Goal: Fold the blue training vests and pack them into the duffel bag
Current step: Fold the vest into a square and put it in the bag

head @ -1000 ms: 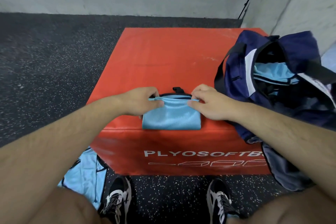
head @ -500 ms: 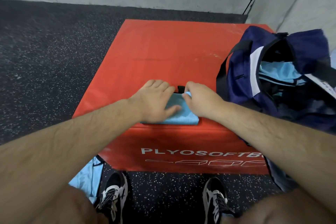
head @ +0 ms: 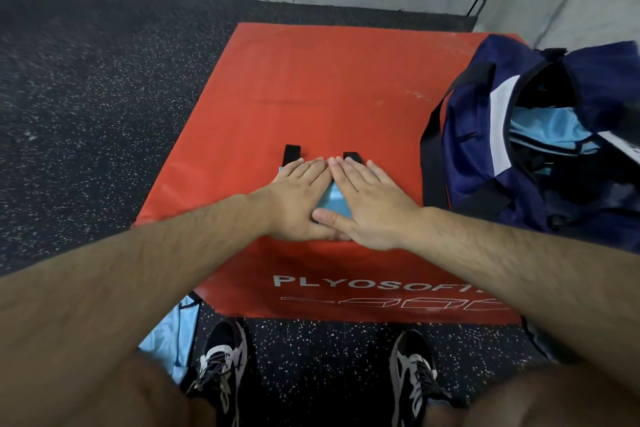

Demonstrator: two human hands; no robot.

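1. Head view: left hand (head: pixel 298 198) and right hand (head: pixel 370 204) lie flat, fingers straight and together, pressing the folded vest (head: pixel 334 199) near the front edge of the box (head: pixel 311 87).
2. The open bag (head: pixel 467 156) stands at the right edge; wide red surface lies behind the hands.

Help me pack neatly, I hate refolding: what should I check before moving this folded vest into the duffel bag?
1. Vest pressed flat: left hand and right hand lie flat on the folded vest: ok.
2. Edges tucked: two black strips stick out past the fingertips: not ok.
3. Duffel bag open: ok.
4. Room in bag: packed vest shows inside; space left: cannot tell.
5. All vests folded: another vest lies on the floor: not ok.
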